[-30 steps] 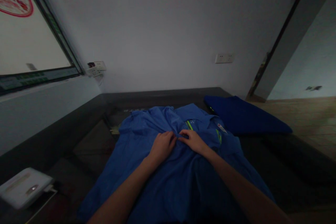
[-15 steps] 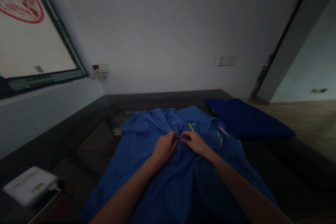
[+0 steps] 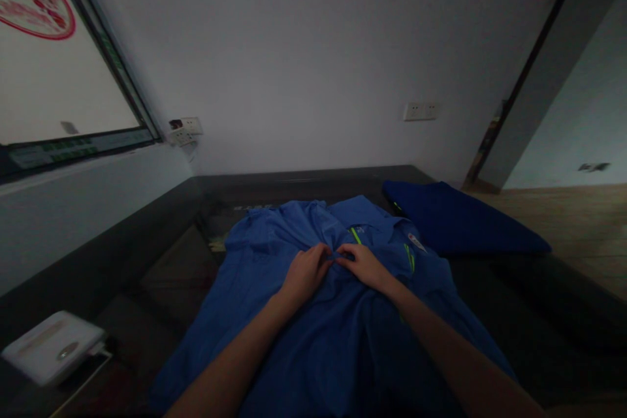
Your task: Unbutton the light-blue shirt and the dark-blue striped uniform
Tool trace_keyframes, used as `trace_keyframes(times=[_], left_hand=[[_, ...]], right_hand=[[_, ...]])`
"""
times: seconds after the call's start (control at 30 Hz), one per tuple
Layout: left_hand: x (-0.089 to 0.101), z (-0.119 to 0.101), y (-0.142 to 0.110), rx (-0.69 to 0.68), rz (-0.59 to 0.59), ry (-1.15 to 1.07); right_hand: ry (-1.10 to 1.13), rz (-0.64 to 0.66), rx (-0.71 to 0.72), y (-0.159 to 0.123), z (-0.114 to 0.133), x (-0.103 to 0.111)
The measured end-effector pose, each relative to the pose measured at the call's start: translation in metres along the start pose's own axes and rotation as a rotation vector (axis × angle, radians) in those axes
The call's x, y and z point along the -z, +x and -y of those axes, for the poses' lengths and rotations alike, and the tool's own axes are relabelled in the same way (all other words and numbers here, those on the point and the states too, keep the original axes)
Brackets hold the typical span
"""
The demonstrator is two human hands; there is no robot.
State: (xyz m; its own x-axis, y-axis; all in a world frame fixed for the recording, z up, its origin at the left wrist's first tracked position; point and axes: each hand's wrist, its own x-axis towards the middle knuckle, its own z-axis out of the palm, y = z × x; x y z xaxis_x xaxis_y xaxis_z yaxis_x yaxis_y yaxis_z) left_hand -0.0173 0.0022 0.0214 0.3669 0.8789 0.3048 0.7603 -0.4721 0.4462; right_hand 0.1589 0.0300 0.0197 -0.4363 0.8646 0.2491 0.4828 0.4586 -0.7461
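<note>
A blue work jacket [image 3: 274,248] with bright yellow-green trim and a small chest badge lies spread and wrinkled on the dark tabletop. Near its middle, my left hand [image 3: 307,272] pinches the fabric between thumb and fingers. Just to the right, my right hand [image 3: 361,266] pinches the same front edge, its fingertips almost meeting those of the left. The cloth is drawn into creases around both hands. Any button or fastener between the fingertips is too small and dark to make out.
A folded dark blue cloth item [image 3: 460,219] lies at the back right of the dark table [image 3: 161,313]. A white box-shaped device [image 3: 53,346] with a cable sits at the left. Behind stands a wall with sockets [image 3: 421,111]; a window [image 3: 63,78] is on the left.
Both hands keep their pinch on the jacket at nearly the same spot. The whole view has shifted very slightly.
</note>
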Motion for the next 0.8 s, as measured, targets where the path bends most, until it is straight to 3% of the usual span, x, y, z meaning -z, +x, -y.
trace_keyframes(times=[0.47,0.8], left_hand=[[-0.0021,0.0027,0.0015,0.053,0.043,0.010],[-0.0050,0.0046,0.0030,0.116,0.016,-0.225]], right_hand=[[0.053,0.014,-0.017,0.0006,0.0006,0.0012],[0.102,0.052,-0.070,-0.0007,0.0021,0.0037]])
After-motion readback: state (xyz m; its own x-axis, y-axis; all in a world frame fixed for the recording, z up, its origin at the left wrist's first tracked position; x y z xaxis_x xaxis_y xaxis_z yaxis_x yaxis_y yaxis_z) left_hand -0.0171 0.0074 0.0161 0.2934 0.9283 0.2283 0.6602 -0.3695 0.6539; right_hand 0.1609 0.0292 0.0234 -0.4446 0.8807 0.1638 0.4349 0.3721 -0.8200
